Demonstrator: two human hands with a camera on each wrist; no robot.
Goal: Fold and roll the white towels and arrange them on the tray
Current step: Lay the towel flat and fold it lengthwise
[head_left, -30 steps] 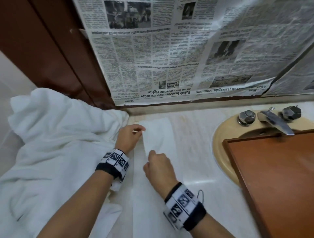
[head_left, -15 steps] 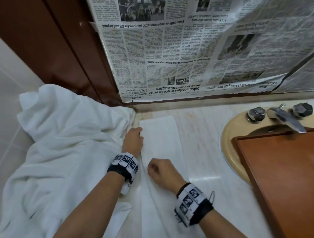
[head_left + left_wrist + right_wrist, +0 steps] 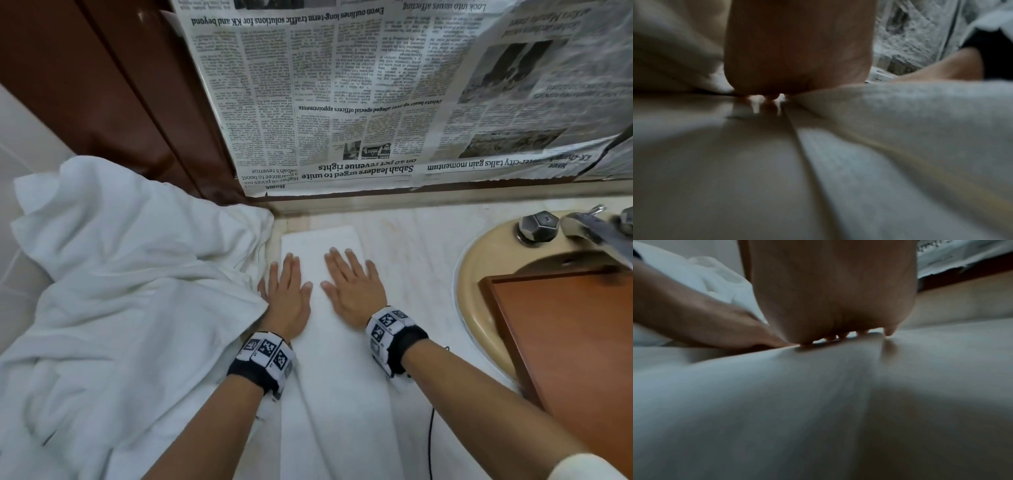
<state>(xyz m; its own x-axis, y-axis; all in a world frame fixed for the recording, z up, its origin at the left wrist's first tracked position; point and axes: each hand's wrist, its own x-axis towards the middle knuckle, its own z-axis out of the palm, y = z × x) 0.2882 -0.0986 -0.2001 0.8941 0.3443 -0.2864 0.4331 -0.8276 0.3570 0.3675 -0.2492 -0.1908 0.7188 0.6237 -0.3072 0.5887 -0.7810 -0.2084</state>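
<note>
right hand flat on white towel, left hand beside

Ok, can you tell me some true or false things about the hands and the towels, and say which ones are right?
1. Both hands lie flat on the folded towel. True: the left hand and the right hand press on it with straight fingers.
2. The towel is already rolled up. False: it lies as a long flat strip on the counter.
3. A heap of towels lies beside the left hand. True.
4. The tray holds three towels. False: no towel shows on it.
5. The tray sits partly over the sink. True.
6. The newspaper lies on the counter. False: it hangs on the wall behind.
</note>
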